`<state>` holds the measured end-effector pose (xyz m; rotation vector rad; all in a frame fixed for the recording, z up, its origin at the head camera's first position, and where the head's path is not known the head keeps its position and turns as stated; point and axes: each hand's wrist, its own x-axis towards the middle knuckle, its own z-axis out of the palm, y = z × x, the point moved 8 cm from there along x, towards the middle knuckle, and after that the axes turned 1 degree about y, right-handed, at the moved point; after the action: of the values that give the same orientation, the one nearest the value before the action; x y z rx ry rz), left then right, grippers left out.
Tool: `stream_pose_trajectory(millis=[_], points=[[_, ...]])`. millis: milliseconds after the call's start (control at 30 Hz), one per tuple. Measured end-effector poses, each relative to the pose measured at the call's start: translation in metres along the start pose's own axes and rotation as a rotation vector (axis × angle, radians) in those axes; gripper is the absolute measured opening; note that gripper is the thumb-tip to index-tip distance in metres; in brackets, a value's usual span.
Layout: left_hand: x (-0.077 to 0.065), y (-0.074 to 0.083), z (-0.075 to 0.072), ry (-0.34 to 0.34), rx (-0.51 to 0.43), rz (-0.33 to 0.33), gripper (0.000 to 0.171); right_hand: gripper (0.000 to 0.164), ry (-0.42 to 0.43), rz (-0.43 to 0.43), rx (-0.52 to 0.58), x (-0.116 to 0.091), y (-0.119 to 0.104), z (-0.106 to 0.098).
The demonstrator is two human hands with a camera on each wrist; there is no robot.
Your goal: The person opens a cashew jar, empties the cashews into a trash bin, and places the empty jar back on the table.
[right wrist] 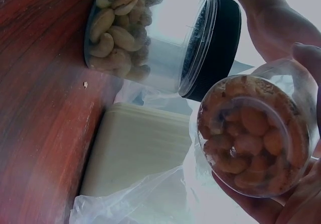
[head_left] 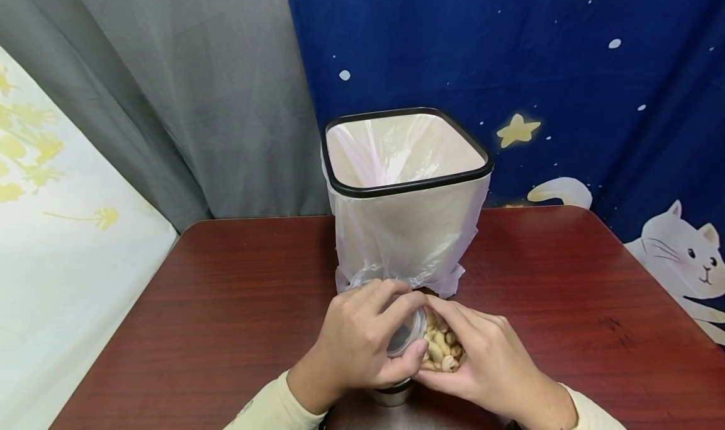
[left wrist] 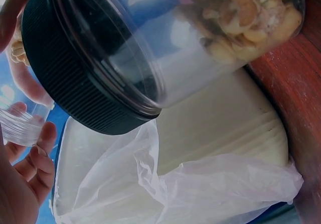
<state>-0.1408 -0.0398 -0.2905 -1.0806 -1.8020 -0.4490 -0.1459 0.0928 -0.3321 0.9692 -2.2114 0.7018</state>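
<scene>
A clear plastic jar [right wrist: 251,138] of cashews is held on its side above the table, its base towards the right wrist camera. My right hand [head_left: 489,351] grips the jar's body, and cashews show through the wall beside its fingers. Around the threaded mouth end, my left hand [head_left: 362,335] curls its fingers and thumb; in the left wrist view its fingertips touch the ribbed clear rim [left wrist: 20,126]. No lid shows on this mouth. Nearby stands a second clear jar [right wrist: 135,38], part filled with cashews and capped with a black ribbed lid [left wrist: 90,83]. The hands mostly hide it in the head view.
A cream bin [head_left: 408,228] with a black rim and a thin pinkish bag liner stands on the table just beyond the hands. The reddish-brown table [head_left: 255,272] extends to both sides. Grey and blue curtains [head_left: 425,46] hang behind it. A small crumb [right wrist: 86,85] lies near the lidded jar.
</scene>
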Motion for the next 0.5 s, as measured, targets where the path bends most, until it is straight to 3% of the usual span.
stream_pose_trajectory(millis=[500], points=[[0.0001,-0.0004,0.0010,0.003,0.024,-0.028,0.039,0.070,0.019,-0.010,-0.016,0.0002,0.0008,-0.0010]])
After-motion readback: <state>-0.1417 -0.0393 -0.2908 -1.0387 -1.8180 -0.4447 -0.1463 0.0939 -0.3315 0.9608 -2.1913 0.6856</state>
